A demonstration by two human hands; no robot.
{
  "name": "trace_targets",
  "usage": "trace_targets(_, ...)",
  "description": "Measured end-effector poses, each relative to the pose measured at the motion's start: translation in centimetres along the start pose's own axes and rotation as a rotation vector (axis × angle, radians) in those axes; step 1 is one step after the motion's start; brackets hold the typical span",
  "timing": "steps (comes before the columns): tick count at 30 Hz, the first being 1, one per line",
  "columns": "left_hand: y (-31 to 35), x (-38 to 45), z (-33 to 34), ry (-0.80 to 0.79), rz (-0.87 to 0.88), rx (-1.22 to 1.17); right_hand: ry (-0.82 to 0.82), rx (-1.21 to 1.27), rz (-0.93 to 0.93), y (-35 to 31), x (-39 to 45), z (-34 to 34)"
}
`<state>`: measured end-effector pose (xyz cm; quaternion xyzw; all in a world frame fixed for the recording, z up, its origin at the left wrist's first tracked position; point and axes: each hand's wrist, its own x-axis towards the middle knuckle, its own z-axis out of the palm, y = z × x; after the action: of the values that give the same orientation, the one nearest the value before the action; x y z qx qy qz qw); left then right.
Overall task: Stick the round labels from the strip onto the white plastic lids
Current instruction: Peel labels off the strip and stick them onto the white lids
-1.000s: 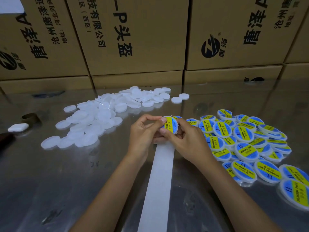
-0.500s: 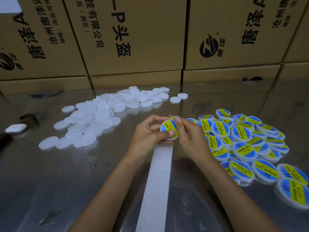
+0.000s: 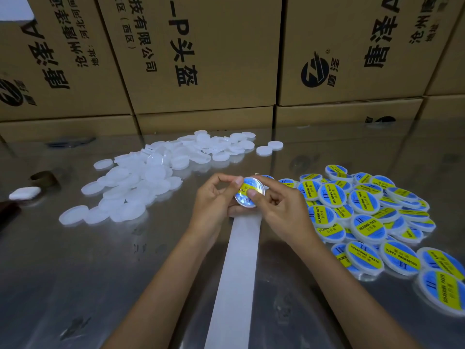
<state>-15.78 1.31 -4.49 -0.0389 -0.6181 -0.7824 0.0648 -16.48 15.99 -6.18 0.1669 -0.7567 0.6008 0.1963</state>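
Both hands hold one white lid (image 3: pixel 249 191) with a blue and yellow round label above the table's middle. My left hand (image 3: pixel 215 200) grips its left edge, thumb on the label's rim. My right hand (image 3: pixel 281 207) pinches it from the right, with its thumb pressing the label face. The white backing strip (image 3: pixel 239 268) runs from under the hands toward the near edge. A heap of bare white lids (image 3: pixel 151 177) lies at the left back. Labelled lids (image 3: pixel 364 212) are piled to the right.
Stacked cardboard boxes (image 3: pixel 201 59) wall off the back of the shiny metal table (image 3: pixel 75 273). A white rounded case (image 3: pixel 24 193) and a brown tape ring (image 3: pixel 44 178) sit at the far left.
The lid has turned in the hands and tilted to face the camera. My right thumb has slid onto the label face. Both hands stay in the same spot.
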Motion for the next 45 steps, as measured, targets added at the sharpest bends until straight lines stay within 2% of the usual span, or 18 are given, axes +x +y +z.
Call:
trace_targets(4,0.0,-0.1,-0.1,-0.17,0.012,0.076,0.073,-0.049,0.014,0.1,0.1,-0.3)
trace_targets(8,0.1,-0.1,0.1,-0.24,0.031,0.136,0.096,-0.054,0.06,0.2,0.3,-0.6)
trace_targets(11,0.2,0.0,-0.2,-0.12,0.093,0.215,0.236,-0.2,0.105,0.7,0.7,-2.0)
trace_targets(15,-0.3,0.8,-1.1,0.144,0.195,0.526,0.359,-0.504,0.242,1.8,1.6,-5.5)
trace_targets(17,-0.8,1.0,-1.4,0.17,0.145,0.648,0.354,-0.634,0.306,2.0,1.5,-6.6)
trace_targets(20,-1.6,1.1,-1.6,0.066,0.012,0.866,0.38,-0.765,0.366,1.8,1.3,-7.1)
trace_targets(22,-1.8,0.9,-1.6,-0.018,-0.055,0.986,0.435,-0.77,0.326,1.5,1.4,-7.1)
trace_targets(24,-1.7,1.0,-1.8,-0.06,-0.089,1.008,0.465,-0.719,0.209,1.1,1.3,-6.4)
trace_targets(26,-1.5,1.1,-2.1,-0.09,-0.114,0.961,0.421,-0.585,0.114,0.4,1.1,-5.0)
trace_targets(29,-1.4,1.1,-2.2,-0.107,-0.131,0.857,0.163,-0.424,0.037,-0.1,0.3,-2.2)
trace_targets(31,-1.4,1.2,-2.1,-0.079,-0.124,0.756,-0.04,-0.465,0.051,0.4,-0.3,-0.8)
trace_targets(33,-1.4,1.2,-2.1,-0.054,-0.117,0.647,-0.176,-0.554,0.063,1.2,-0.7,-0.1)
trace_targets(37,-1.6,1.7,-2.5,0.005,-0.061,0.591,-0.23,-0.587,0.07,1.6,-0.7,-0.1)
trace_targets(39,-1.5,2.3,-3.6,0.144,0.024,0.703,-0.215,-0.564,0.079,1.6,-0.6,0.0)
trace_targets(42,-1.3,3.1,-6.7,0.395,0.142,1.161,-0.173,-0.479,0.099,1.6,-0.5,0.1)
trace_targets(45,-1.3,3.8,-10.2,0.53,0.14,1.433,-0.135,-0.443,0.113,1.9,-0.4,0.3)
